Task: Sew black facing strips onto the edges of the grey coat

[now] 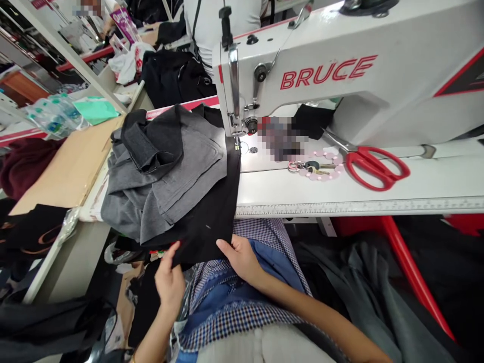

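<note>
A black fabric piece point(206, 232) hangs over the table's front edge, its upper end reaching the sewing machine's needle and presser foot point(237, 145). My right hand point(244, 259) pinches its lower right corner, thumb on top and fingertips hidden underneath. At the lower left edge, my left hand point(170, 282) has the cloth between thumb and fingers, partly hidden by it. A crumpled grey garment point(189, 166) with black parts lies on the fabric, left of the needle.
The white sewing machine point(340, 65) spans the right side. Red-handled scissors point(378, 166), keys point(317, 169) on a pink beaded ring, and a black scrap point(312, 121) lie on its bed. Cardboard point(68, 156) and water bottles point(55, 113) are left. Another person's torso point(230, 30) is behind.
</note>
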Demonstrator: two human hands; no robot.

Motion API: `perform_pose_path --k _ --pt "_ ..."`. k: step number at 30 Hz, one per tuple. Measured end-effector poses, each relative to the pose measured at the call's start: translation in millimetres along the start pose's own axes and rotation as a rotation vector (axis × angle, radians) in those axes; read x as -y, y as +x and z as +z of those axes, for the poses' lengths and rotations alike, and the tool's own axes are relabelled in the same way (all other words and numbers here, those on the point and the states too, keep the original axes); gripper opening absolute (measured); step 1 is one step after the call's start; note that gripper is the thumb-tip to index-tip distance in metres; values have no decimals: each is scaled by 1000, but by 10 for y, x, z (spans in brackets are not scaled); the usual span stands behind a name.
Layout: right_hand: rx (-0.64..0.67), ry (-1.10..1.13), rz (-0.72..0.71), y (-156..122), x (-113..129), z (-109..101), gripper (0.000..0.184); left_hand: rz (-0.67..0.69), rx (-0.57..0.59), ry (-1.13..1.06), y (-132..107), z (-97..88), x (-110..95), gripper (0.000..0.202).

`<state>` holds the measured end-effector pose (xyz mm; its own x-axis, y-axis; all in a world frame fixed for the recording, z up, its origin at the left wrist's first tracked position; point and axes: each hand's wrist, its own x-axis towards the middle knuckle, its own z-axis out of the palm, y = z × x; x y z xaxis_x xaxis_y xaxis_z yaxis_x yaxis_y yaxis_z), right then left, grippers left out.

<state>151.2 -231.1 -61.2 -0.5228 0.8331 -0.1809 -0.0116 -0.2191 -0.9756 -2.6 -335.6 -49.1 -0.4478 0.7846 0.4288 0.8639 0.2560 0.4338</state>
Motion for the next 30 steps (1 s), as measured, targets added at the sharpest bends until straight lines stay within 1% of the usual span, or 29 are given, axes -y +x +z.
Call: perform_pose_path --k 1,2,3,4,6,7,8,9,11,14,17,19,22,24,25,28,30 --pt "8 5 6 -26 -3 28 35 -43 -57 29 5 -113 -34 39" --pt "24 10 12 -61 -3 59 36 -42 -102 68 8 -223 -78 36" --pt "50 12 15 -105 1 89 37 18 -111 108 8 -321 -131 33" --pt "89 7 12 -155 6 117 38 132 -67 142 2 -399 -189 30" --pt "185 -32 -22 -257 14 153 40 370 102 165 -27 -477 -305 27" --pt "225 -63 -42 -302 15 161 41 440 184 160 -47 -479 -355 26" --pt "249 -94 -58 -340 12 163 41 466 236 154 -69 -463 -397 26" --pt "258 -122 -70 -370 5 161 41 462 255 152 -91 -436 -428 26" --pt "249 -173 -84 -410 -15 153 40 432 243 164 -129 -382 -461 26" --pt "287 -280 -153 -439 -44 157 38 483 271 155 -155 -351 -473 31" --pt "332 -416 -227 -459 -58 179 32 557 350 176 -135 -378 -494 35" --pt "340 -495 -245 -468 -63 193 29 583 389 207 -103 -412 -525 35" --pt "369 -596 -270 -468 -84 215 26 639 418 224 -48 -463 -596 33" --pt "395 -661 -296 -464 -108 241 21 645 435 237 -2 -471 -660 29" --pt "410 -693 -311 -463 -119 257 19 614 461 257 29 -460 -696 29" --pt "471 -765 -359 -464 -119 290 15 424 602 393 175 -355 -793 35" --pt "549 -791 -425 -445 -67 258 14 343 713 496 305 -259 -821 36"
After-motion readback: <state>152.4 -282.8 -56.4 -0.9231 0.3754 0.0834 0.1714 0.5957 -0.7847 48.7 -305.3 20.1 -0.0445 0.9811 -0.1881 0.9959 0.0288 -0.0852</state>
